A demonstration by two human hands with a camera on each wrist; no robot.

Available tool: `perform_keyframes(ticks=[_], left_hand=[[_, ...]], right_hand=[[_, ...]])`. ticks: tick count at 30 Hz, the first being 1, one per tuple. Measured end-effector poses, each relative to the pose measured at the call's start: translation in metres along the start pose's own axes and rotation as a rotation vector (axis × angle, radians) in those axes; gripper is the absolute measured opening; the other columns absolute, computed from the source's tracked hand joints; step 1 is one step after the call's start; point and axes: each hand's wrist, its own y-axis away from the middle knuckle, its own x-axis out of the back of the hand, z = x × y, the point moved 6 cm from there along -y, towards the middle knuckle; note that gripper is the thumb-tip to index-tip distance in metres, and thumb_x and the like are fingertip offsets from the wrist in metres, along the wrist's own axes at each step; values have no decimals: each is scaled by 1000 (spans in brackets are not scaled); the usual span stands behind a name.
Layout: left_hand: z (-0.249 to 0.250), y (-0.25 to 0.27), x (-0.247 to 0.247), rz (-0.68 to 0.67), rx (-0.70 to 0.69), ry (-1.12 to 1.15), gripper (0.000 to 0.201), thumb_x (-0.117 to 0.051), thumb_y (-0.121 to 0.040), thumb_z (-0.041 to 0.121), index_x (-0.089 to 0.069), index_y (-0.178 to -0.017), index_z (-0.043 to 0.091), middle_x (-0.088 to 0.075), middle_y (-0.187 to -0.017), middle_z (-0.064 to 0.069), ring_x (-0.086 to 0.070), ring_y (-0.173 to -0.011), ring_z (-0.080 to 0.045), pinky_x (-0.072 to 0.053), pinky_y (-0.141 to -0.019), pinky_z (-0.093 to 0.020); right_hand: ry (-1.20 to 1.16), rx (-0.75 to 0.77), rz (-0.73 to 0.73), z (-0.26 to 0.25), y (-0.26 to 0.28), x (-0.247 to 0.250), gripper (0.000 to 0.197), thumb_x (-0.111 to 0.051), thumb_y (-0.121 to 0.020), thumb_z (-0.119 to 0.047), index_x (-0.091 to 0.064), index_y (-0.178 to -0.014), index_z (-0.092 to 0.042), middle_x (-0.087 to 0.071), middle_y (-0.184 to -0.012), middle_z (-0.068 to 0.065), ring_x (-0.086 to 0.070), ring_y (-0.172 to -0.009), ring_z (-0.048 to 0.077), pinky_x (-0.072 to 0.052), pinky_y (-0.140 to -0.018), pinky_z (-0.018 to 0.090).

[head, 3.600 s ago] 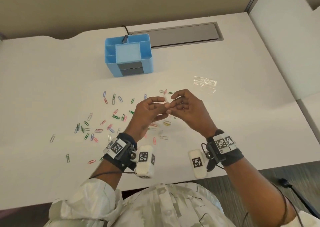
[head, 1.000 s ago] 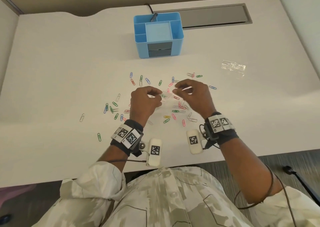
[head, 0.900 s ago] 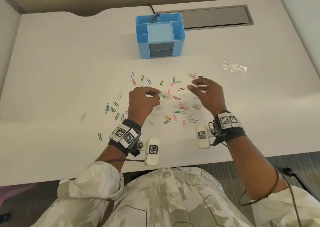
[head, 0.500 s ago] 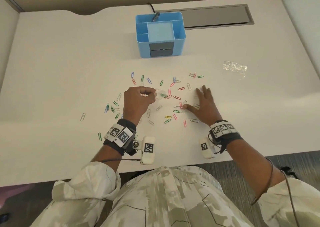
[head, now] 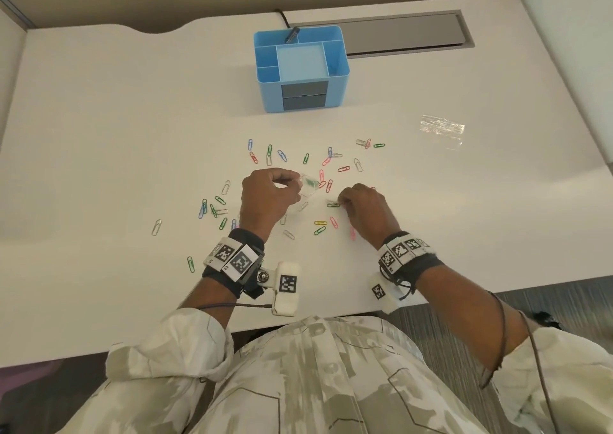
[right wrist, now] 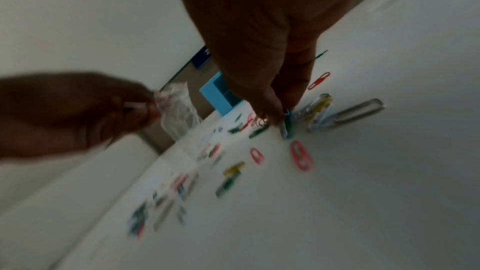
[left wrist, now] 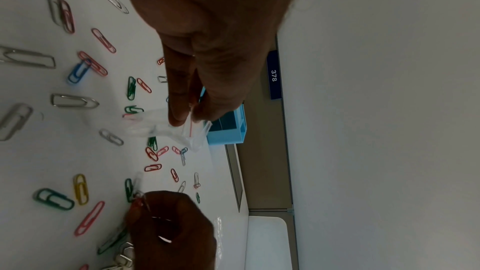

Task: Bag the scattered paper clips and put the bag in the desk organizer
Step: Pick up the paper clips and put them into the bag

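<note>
**Clips at the right fingertips, bag mouth off to their left**

Under the right hand [head: 366, 209], down on the desk [head: 132, 118], the fingers were curled tight and pinching a small bunch of paper clips [left wrist: 140, 200] against the surface. A green clip [head: 333, 204] poked out just past the fingertips, its long axis pointing roughly toward the other hand; how many clips were in the pinch I could not tell, as the wrist view was blurred.

Just to the left of that pinch, and raised off the desk, the left hand [head: 265, 198] held a small clear bag [head: 308, 188], thumb and fingers pinching its upper edge. Its open end seemed to face the right hand, with something green already showing inside. The two hands were near but apart. To my eye the coming move turned on that short gap: the pinched clips would have to lift and travel left to the bag's mouth, and the right hand was plainly the nearer one for it.

Further out from both hands, many loose clips [head: 282, 155] lay scattered on every side, so the gathering looked to be at an early stage. Well beyond the hands, toward the back of the desk, stood the blue desk organizer [head: 338, 78], upright. Off to the far right of the pinch lay a second clear plastic piece [head: 441, 128], flat on the desk.
</note>
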Motion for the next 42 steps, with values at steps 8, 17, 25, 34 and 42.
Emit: perform_keyframes(ticks=[8, 17, 25, 34, 42], left_hand=[[-5, -4, -2, 2, 5, -44, 13, -78, -89, 10, -81, -95, 21, -79, -94, 6, -81, -71, -17, -66, -89, -44], [4, -8, -22, -26, -11, -67, 15, -79, -88, 9, -82, -101, 15, -76, -89, 6, -79, -70, -14, -67, -85, -42], [9, -7, -31, -28, -22, -12, 11, -82, -87, 12, -82, -96, 18, -79, -89, 3, -80, -73, -18, -67, -84, -41], [9, -7, -33, -33, -19, 21, 16, -85, -86, 15, -83, -101, 10, -81, -93, -3, -81, -77, -23, -67, -85, -44], [13, -9, -35, -38, -17, 5, 17, -79, -88, 7, -82, -105, 10, -80, -95, -4, -81, -75, -22, -67, -85, -40]], right_hand=[[-542, -202, 30, 4, -8, 49, 14, -74, -86, -17, -71, -99, -22, -74, -93, -5, -72, -86, 10, -56, -82, 23], [-746, -115, -57, -39, -12, 81, 18, -73, -89, -17, -75, -107, -20, -75, -105, -3, -75, -85, 14, -59, -83, 26], [-460, -57, -41, -53, -18, 79, 29, -66, -88, -6, -75, -112, -20, -76, -107, -6, -69, -86, -1, -44, -74, -4], [-460, -17, -43, -57, -19, 83, 39, -59, -84, 4, -74, -115, -16, -77, -107, -1, -72, -97, 5, -45, -84, -1], [-415, -10, -38, -55, -21, 85, 48, -55, -85, 4, -72, -123, -21, -78, -105, 0, -71, -96, 5, -41, -81, -6]])
